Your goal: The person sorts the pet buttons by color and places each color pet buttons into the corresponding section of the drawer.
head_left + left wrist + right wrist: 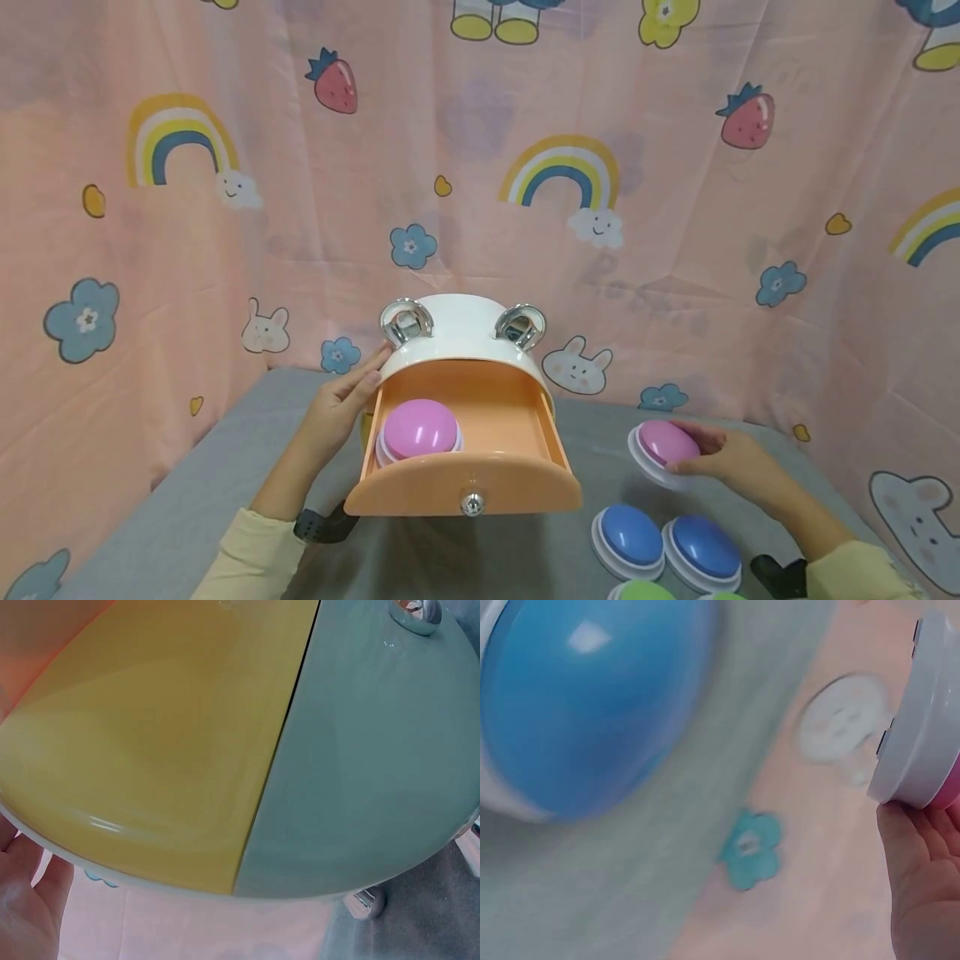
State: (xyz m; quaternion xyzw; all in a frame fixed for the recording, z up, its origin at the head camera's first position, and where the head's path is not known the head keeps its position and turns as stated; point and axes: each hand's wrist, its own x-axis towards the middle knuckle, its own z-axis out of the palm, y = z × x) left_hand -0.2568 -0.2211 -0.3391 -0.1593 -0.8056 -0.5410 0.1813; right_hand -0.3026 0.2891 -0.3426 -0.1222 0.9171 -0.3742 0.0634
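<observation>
A small rounded cabinet [467,321] with a white shell and chrome ring-shaped ears stands at the center of the head view. Its orange drawer [463,485] is pulled out toward me. Inside, at the left, sits a pink dome button [420,430] on a white base. My left hand [343,408] rests against the cabinet's left side, fingers extended along the shell; the left wrist view shows the fingers [51,892] at the white rim. Off to the right, my right hand [731,460] pinches a second pink dome button [667,443] by its edge, its white base tilted.
Two blue dome buttons [632,535] lie on the grey cloth [480,558] below the right hand, with green ones [642,591] partly cut off beneath. Yellow [165,750] and teal [360,765] cabinet fronts fill the left wrist view. A patterned pink curtain [480,108] hangs behind.
</observation>
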